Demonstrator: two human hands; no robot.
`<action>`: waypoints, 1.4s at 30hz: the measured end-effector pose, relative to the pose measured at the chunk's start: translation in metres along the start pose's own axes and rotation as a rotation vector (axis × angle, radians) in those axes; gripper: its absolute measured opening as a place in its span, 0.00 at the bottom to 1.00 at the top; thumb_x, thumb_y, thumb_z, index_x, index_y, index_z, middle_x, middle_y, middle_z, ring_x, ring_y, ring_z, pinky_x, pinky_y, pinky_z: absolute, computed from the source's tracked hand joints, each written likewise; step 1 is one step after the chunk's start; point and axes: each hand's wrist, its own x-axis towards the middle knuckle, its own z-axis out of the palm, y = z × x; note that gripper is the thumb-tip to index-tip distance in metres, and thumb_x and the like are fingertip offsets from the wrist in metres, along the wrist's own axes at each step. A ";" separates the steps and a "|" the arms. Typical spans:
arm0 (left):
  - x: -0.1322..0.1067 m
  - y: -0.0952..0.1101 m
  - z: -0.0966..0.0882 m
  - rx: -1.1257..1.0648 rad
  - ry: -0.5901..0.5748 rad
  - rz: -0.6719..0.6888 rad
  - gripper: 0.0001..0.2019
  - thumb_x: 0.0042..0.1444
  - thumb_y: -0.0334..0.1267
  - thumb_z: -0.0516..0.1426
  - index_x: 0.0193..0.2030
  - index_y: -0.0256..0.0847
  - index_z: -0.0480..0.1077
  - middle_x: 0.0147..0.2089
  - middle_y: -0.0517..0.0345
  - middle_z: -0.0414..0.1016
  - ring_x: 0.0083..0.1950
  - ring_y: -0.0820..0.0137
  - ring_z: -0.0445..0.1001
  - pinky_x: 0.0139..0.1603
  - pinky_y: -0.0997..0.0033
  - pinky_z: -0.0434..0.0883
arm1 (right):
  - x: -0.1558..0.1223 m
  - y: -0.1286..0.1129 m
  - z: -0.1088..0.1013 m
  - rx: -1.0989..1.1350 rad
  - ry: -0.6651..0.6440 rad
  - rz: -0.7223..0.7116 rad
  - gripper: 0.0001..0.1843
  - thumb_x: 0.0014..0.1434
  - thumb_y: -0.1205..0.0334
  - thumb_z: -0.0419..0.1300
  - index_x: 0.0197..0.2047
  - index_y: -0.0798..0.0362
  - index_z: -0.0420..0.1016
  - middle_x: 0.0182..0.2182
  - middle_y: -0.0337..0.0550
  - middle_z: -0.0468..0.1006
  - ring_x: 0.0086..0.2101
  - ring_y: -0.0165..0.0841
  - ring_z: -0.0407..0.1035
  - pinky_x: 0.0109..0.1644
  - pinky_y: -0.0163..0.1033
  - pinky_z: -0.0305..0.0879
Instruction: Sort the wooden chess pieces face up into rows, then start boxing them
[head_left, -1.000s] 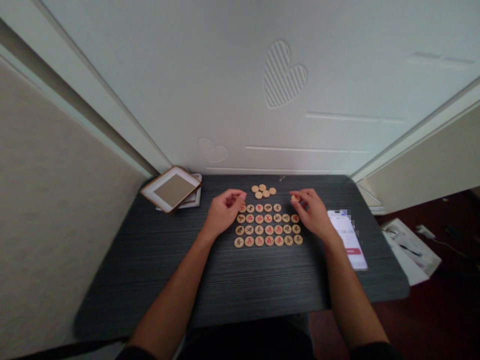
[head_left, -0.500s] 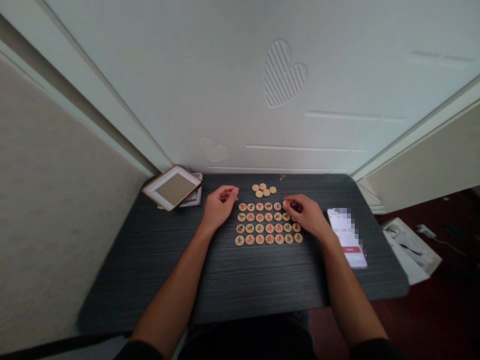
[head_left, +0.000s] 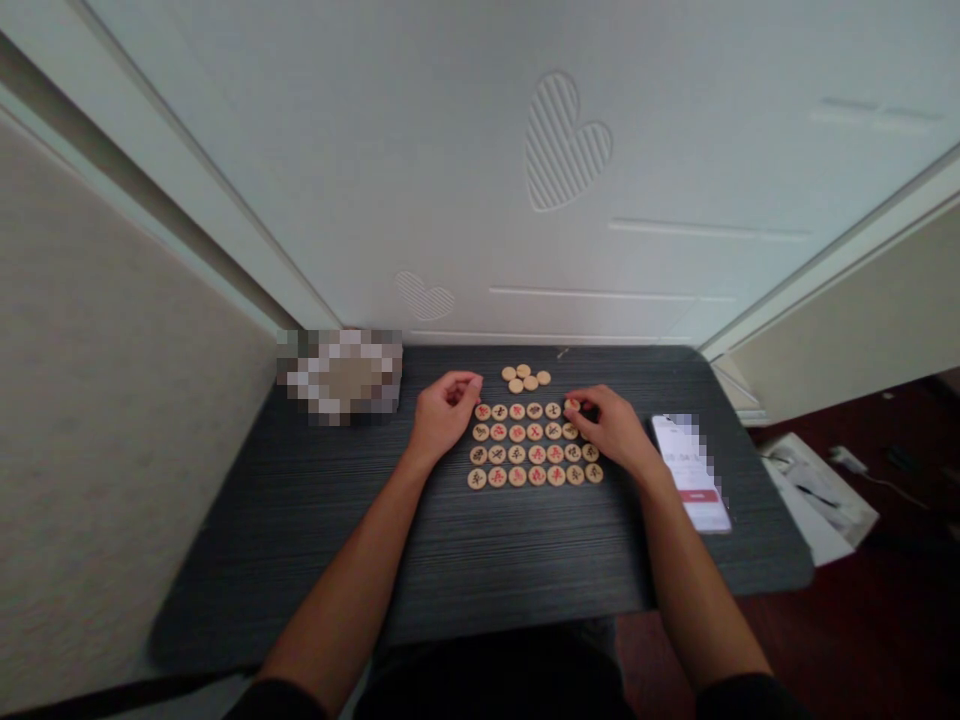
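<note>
Round wooden Chinese chess pieces lie face up in several neat rows, marked with red or black characters; one red-marked piece (head_left: 517,433) is in the second row from the back. At the right end of the back row, my right hand (head_left: 611,425) pinches a Chinese chess piece (head_left: 572,405) with a red mark between thumb and fingertips, down at table level. Beside the left end of that row rests my left hand (head_left: 447,415), its fingers curled together and no piece visible in them. Behind the rows sits a loose cluster of blank-side-up pieces (head_left: 531,383).
The dark wood-grain table (head_left: 315,540) backs against a white panel with embossed hearts. A phone (head_left: 694,480) with a lit screen lies right of my right forearm. A blurred-out stack (head_left: 349,380) occupies the back left corner. Beyond the right edge, a white box (head_left: 821,495) stands lower down.
The piece in my right hand has settled into the end of the back row, its red mark now showing. My left hand stays nearly in place; the view shifts slightly.
</note>
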 end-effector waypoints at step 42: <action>-0.015 0.029 0.004 0.487 -0.242 0.414 0.18 0.67 0.38 0.49 0.56 0.47 0.76 0.57 0.53 0.78 0.63 0.57 0.67 0.68 0.49 0.54 | 0.000 0.001 -0.001 0.050 0.036 0.074 0.12 0.63 0.61 0.59 0.46 0.50 0.81 0.37 0.43 0.80 0.33 0.33 0.73 0.42 0.40 0.71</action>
